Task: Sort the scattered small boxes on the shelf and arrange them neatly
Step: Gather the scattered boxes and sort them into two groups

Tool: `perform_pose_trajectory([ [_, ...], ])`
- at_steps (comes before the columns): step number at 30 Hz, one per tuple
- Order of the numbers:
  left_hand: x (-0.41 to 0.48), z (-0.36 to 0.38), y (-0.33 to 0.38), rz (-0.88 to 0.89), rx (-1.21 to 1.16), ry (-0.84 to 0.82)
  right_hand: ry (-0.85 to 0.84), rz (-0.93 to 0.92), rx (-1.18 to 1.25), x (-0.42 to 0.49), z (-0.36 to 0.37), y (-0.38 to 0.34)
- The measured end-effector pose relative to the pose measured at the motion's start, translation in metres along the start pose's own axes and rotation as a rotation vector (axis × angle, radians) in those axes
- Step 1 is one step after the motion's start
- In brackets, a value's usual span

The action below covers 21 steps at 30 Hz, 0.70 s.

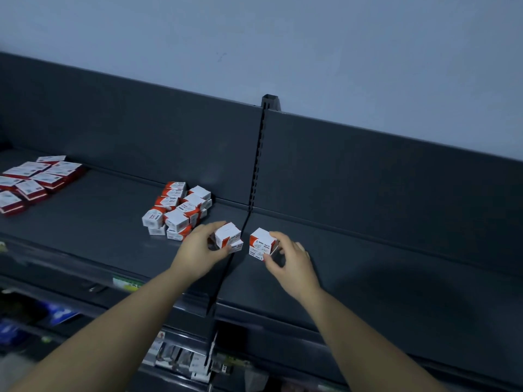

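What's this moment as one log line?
left hand: holds left boxes | right hand: holds right boxes | loose pile: beyond left hand

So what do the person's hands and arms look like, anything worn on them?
The left hand and right hand are bare: no gloves, rings or watch visible. The left forearm and right forearm are uncovered to the frame edge: no sleeves show.

- On my feed I see left hand [198,251] and right hand [291,264], both bare.
- Left forearm [113,332] and right forearm [362,335] bare to frame edge.
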<state>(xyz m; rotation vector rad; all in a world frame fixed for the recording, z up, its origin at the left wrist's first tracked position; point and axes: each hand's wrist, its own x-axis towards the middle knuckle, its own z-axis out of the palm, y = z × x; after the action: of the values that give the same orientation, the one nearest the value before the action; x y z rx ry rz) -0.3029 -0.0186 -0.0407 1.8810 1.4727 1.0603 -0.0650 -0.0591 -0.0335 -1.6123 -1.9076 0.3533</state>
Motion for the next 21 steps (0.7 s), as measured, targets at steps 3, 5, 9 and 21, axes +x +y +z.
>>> perform_pose_trajectory([
  [3,0.003,-0.022,-0.011,0.027,-0.011,-0.015,0.018,-0.008,-0.026,0.007,0.014,-0.021],
  [5,0.006,-0.039,-0.021,0.048,-0.015,-0.033,0.034,0.022,-0.025,0.013,0.027,-0.037],
  [9,0.012,-0.08,-0.053,0.056,0.009,-0.128,0.044,0.047,0.001,0.02,0.062,-0.066],
  [21,0.012,-0.167,-0.13,0.056,0.022,-0.243,0.018,-0.003,-0.069,0.035,0.147,-0.141],
])
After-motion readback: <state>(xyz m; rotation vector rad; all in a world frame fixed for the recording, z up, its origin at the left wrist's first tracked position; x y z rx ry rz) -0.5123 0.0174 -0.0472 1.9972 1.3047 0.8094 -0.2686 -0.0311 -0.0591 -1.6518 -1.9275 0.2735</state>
